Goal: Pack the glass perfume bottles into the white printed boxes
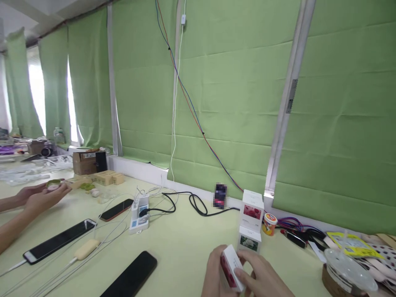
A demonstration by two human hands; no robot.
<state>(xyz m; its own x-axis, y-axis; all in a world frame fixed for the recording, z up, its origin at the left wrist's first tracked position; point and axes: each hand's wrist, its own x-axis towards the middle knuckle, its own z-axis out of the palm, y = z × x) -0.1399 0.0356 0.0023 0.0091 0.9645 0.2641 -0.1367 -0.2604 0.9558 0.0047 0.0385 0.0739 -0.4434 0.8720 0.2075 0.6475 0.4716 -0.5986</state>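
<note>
Low in the view, a small white box [232, 267] with a red flower picture on one side is tilted between my hands. My left hand [213, 270] wraps round its left side. From the right, my right hand [262, 274] grips it, thumb pressed on the white face. Just beyond stand two similar boxes, one on the other: the upper box [254, 196] has a red flower picture, the lower box [250, 233] a white flower. Beside them is a small orange and white tub [269, 224].
A black phone [131, 274], another phone [60, 241], a power strip [139, 220] and loose cables lie on the left. At far left, a co-worker's hands [43, 198] hold a small green and pink thing. A lidded cup [348, 272] and a yellow packet [354, 244] are on the right.
</note>
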